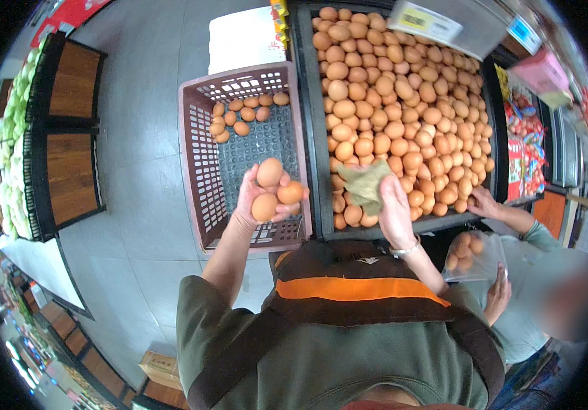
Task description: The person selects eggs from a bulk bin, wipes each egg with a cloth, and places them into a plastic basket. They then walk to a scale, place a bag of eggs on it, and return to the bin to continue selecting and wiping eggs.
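Observation:
Three brown eggs (269, 172) and part of another rest in my left hand (268, 197), palm up over a plastic crate (189, 154) with slotted sides. Several more brown eggs (241, 128) lie at the crate's far end, on its dark bumpy bottom. On the right, my right hand (394, 207) holds a crumpled olive-green cloth (368, 185) above a black-edged display bin (317, 154) heaped with brown eggs (383, 115). Part of the cloth hides the eggs beneath it.
At the right, another person (519, 292) reaches into the bin's near corner and holds a clear bag of eggs (464, 251). A white box (242, 41) stands beyond the crate. Green vegetables (14, 143) fill a stand at far left. A sign holder (427, 23) overhangs the bin's far edge.

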